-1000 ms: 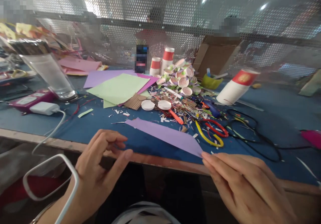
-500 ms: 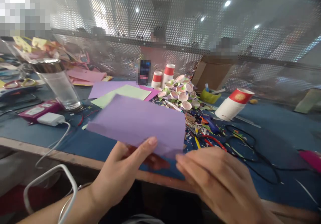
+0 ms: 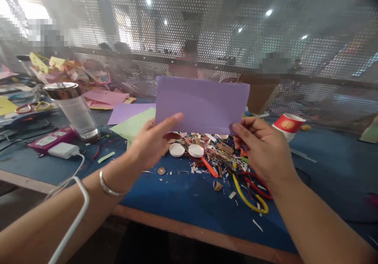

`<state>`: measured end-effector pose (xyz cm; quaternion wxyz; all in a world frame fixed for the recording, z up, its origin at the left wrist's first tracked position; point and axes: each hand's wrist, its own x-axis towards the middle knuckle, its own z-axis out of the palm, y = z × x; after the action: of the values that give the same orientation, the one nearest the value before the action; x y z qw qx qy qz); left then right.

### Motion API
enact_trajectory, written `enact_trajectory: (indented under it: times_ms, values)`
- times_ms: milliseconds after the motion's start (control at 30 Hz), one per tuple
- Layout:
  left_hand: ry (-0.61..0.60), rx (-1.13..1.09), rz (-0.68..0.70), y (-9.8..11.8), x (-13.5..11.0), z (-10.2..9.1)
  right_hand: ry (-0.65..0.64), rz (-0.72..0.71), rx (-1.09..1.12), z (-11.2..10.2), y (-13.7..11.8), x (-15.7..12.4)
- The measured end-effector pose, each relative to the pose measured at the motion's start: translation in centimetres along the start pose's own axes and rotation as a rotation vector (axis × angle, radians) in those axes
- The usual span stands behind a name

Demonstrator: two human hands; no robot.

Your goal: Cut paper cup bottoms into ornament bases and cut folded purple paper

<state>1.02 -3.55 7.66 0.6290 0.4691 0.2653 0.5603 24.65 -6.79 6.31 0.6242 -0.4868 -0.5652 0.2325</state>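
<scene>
A folded-looking sheet of purple paper (image 3: pixel 202 102) is held up above the table, its broad face toward me. My left hand (image 3: pixel 152 140) grips its lower left part, thumb on the near face and fingers behind. At the lower right corner, my right hand (image 3: pixel 261 145) pinches the paper between thumb and fingers. Below the sheet lie two white round discs (image 3: pixel 186 150), an orange stick-like tool (image 3: pixel 209 167) and scissors with red and yellow handles (image 3: pixel 251 195), among many paper scraps (image 3: pixel 220 157).
On the left stand a clear water bottle (image 3: pixel 73 110) and a purple box (image 3: pixel 51 141) with a white charger (image 3: pixel 63 150); its cable hangs over my left forearm. Green paper (image 3: pixel 134 126) lies behind my left hand. A red-and-white paper cup (image 3: pixel 288 125) and cardboard box (image 3: pixel 260 94) are at right.
The purple paper has been raised and turned upright toward me. My right hand has moved up and now grips its right corner. The sheet now hides the phone and most of the disc pile.
</scene>
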Motion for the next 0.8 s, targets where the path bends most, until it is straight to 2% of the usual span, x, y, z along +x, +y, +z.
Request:
enact_trajectory:
  times_ms: [100,167,233,300,333,367,433,567,633,700,800]
  values:
    - [-0.234,0.162,-0.077,2.0,2.0,-2.5,-0.005,0.023,-0.012,-1.0,1.3,1.2]
    - [-0.371,0.364,-0.150,2.5,2.5,-3.4,-0.013,0.033,-0.022,-1.2,2.0,1.5]
    - [-0.430,0.466,-0.143,2.1,2.4,-3.5,-0.021,0.041,-0.038,-1.2,2.5,1.5]
    - [-0.444,0.477,-0.157,1.2,2.1,-3.1,-0.019,0.048,-0.063,-1.3,2.9,1.4]
    - [-0.505,0.455,-0.197,0.6,2.0,-2.9,-0.013,0.053,-0.079,-1.4,2.9,1.4]
    - [-0.486,0.425,-0.191,0.0,2.0,-2.7,-0.007,0.057,-0.096,-1.6,3.0,1.4]
    - [-0.368,0.393,-0.185,-1.1,2.1,-2.6,0.003,0.065,-0.136,-2.0,3.1,1.3]
    - [-0.031,0.274,-0.134,-2.4,2.8,-3.2,-0.020,0.081,-0.235,-2.7,3.2,1.0]
    - [0.082,0.182,-0.111,-2.5,3.2,-3.6,-0.126,0.073,-0.350,-2.3,3.1,0.5]
    - [0.165,0.128,-0.117,-2.6,3.3,-3.9,-0.304,0.049,-0.527,-1.4,3.0,-0.1]
    - [0.230,0.086,-0.130,-2.9,3.3,-3.8,-0.531,-0.006,-0.743,0.2,2.7,-1.0]
